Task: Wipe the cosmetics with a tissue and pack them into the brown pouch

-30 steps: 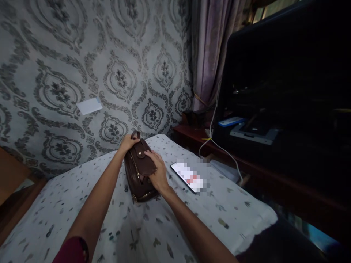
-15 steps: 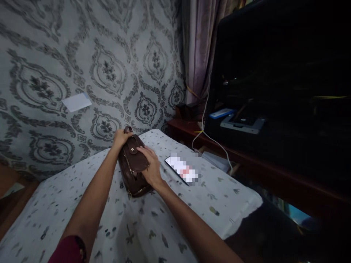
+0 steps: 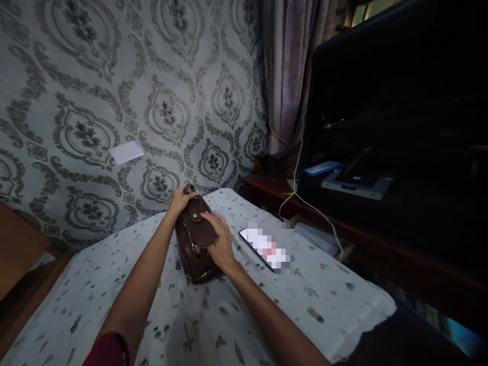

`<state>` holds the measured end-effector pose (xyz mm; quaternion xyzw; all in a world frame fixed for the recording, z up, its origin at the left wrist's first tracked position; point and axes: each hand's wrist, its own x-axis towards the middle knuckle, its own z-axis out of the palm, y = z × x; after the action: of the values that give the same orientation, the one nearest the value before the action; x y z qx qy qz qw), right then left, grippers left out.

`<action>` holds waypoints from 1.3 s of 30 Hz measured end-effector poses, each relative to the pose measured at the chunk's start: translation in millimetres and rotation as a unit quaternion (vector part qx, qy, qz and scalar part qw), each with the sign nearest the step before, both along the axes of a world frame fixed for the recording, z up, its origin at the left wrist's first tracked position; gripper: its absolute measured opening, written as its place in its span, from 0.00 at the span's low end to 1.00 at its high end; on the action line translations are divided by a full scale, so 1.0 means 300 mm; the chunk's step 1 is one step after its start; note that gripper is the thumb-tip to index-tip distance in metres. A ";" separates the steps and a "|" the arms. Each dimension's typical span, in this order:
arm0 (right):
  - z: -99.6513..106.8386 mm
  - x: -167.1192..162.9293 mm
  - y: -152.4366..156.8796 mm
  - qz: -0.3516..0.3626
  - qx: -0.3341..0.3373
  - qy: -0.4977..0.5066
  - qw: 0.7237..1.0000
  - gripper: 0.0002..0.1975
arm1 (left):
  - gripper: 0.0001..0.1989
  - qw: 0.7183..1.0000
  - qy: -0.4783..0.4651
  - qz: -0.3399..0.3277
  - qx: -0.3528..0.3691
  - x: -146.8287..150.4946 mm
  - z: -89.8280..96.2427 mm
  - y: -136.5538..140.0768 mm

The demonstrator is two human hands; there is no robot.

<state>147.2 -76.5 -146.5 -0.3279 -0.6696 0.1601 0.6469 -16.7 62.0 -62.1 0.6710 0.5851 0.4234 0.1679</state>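
A dark brown leather bag [image 3: 190,241] lies on the patterned white cover, with a flap, a round metal snap and gold-toned zips. My left hand [image 3: 180,201] grips its far end beside the short carry loop. My right hand [image 3: 221,238] holds the bag's right side, its fingers resting on the flap near the snap. That hand's thumb is hard to make out by the flap's lower edge. Just right of the bag, a phone [image 3: 263,249] lies with its screen lit and blurred out.
Behind stands a wall with grey damask paper and a white card [image 3: 126,152] on it. A white cable [image 3: 316,213] hangs by the dark red wooden shelf [image 3: 263,183] at right. A large black screen [image 3: 381,101] rises above, and a purple curtain [image 3: 287,76] hangs in the corner.
The camera view has shifted, so everything appears farther right and slightly lower. Both hands keep their places on the bag, and its flap looks the same.
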 end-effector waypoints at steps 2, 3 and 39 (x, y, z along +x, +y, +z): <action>-0.001 0.000 0.001 -0.001 0.000 -0.001 1.000 0.26 | 0.11 1.000 -0.012 -0.020 -0.002 0.005 0.004 -0.015; -0.001 0.001 0.002 -0.002 -0.001 -0.002 1.000 0.26 | 0.12 0.999 -0.018 -0.030 -0.003 0.008 0.007 -0.024; 0.006 0.007 -0.036 0.034 -0.074 0.041 0.996 0.23 | 0.12 0.998 -0.048 0.048 0.009 -0.115 -0.045 -0.163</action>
<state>149.3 -87.2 -144.6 -0.3453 -0.6396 0.2446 0.6418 -51.1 13.0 -75.6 0.6226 0.6037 0.4683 0.1695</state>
